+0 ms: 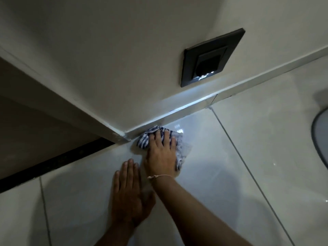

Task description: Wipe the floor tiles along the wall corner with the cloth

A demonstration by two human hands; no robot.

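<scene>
A blue-and-white striped cloth (143,140) lies bunched on the glossy white floor tiles (221,157), right at the outer wall corner (122,135) where the skirting (177,110) meets the floor. My right hand (161,153) presses flat on top of the cloth, fingers pointing at the skirting; a thin string bracelet circles its wrist. My left hand (129,190) rests flat on the bare tile just below and left of the right hand, palm down, fingers together, holding nothing.
A black wall socket plate (211,57) with small white lights sits on the wall above the skirting. A dark threshold strip (56,160) runs along the left. A dark round-edged object (319,135) sits on the floor at the right edge. Grout lines cross the tiles.
</scene>
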